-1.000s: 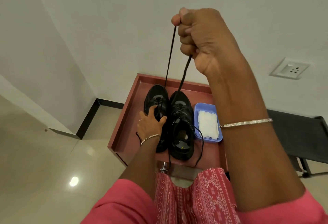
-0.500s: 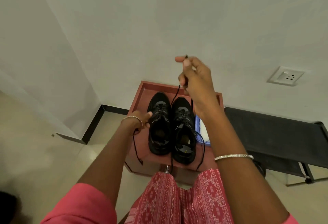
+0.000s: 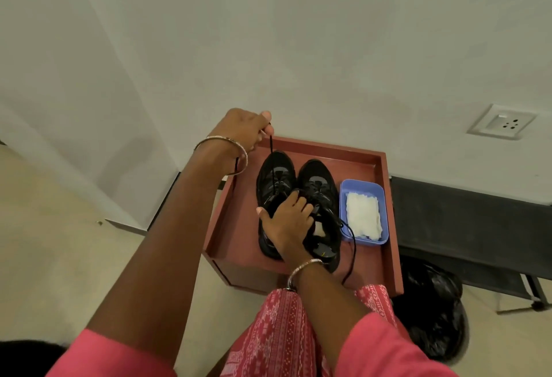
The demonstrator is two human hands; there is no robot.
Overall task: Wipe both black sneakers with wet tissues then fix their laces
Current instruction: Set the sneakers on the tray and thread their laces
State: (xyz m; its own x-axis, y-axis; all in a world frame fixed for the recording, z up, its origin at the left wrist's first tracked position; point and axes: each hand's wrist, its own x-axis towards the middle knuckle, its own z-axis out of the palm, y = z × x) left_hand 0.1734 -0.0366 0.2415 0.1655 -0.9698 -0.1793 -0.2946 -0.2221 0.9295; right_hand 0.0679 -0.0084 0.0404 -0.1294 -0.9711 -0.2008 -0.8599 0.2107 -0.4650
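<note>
Your two black sneakers, the left sneaker (image 3: 274,179) and the right sneaker (image 3: 321,185), stand side by side, touching, on the red tray table (image 3: 236,227). Your left hand (image 3: 248,125) pinches the left sneaker's lace (image 3: 271,146) taut above its toe. Your right hand (image 3: 286,221) rests spread over both collars, gripping nothing. The blue tub (image 3: 363,187) of wet tissues (image 3: 363,215) sits just beside the right sneaker.

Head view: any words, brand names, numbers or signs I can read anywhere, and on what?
None can be read.
Left sneaker: no legible brand.
Right sneaker: a small yellow mark inside the heel, too small to read.
Blue tray: no label.
Wall socket: no marking legible.
</note>
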